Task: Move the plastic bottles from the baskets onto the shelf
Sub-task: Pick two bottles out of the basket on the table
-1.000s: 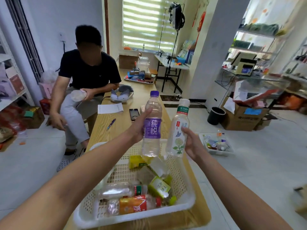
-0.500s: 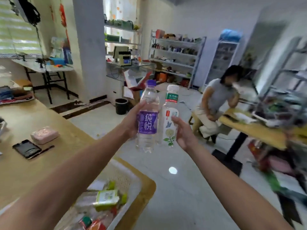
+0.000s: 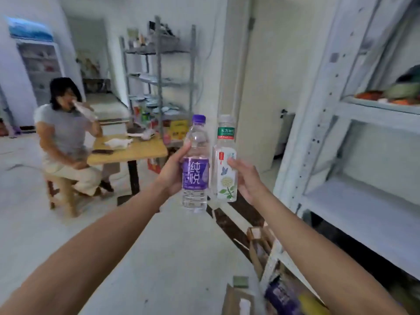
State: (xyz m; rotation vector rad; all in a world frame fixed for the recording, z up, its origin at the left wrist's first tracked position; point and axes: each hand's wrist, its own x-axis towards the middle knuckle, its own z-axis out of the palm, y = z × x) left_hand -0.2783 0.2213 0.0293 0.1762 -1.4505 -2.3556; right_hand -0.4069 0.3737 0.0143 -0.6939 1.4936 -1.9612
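Shelving, pale grey metal, fills the right side of the view: the shelf unit (image 3: 354, 142) has perforated uprights, a bare lower board and an upper board carrying blurred orange and green items. Floor (image 3: 159, 258), light and glossy, spans the middle, crossed by a dark strip. A wooden bench (image 3: 136, 151) stands at mid-left with a white cloth and a dark phone on it; a seated person (image 3: 66, 137) in a grey top sits beside it on a stool, holding a bottle up to the mouth. A second, darker rack (image 3: 159, 76) stands behind the bench, its contents too blurred to name. Cardboard boxes (image 3: 261, 246) lie on the floor at the foot of the shelf unit.

Both forearms reach forward at centre. The left hand (image 3: 173, 173) has its fingers wrapped round the purple-label bottle (image 3: 196, 164), clear with a purple cap, held upright. The right hand (image 3: 246, 178) has its fingers closed on the white-label bottle (image 3: 223, 162), with a pale cap, green neck band and a butterfly and flower print, also upright. The two bottles are side by side, nearly touching, in the air over the floor, left of the shelf unit and apart from it.
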